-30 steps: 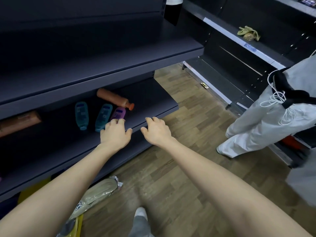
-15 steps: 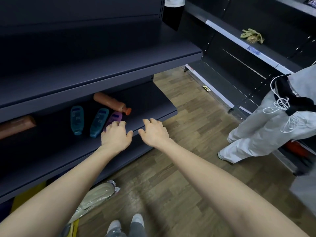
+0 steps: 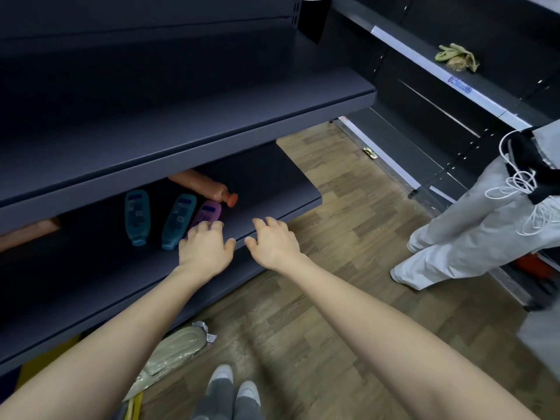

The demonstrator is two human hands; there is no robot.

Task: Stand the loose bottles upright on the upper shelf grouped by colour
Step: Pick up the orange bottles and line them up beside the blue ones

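We note the upper shelf (image 3: 212,116) across the left, with the lower shelf (image 3: 272,189) beneath it. Our left hand (image 3: 206,250) reaches over the lower shelf, fingers (image 3: 216,226) apart and loosely bent, holding nothing. Our right hand (image 3: 274,241) hovers at that shelf's near edge, fingers spread. All the bottles lie flat on the lower shelf: orange bottle (image 3: 203,184) far, two teal bottles (image 3: 137,216) side by side, purple bottle (image 3: 207,213) right of them, its near end under our left fingertips; contact unclear.

Both bare arms reach forward side by side — the left hand (image 3: 203,249) and right hand (image 3: 274,241) palm-down, fingers loosely spread, thumbs nearly meeting.
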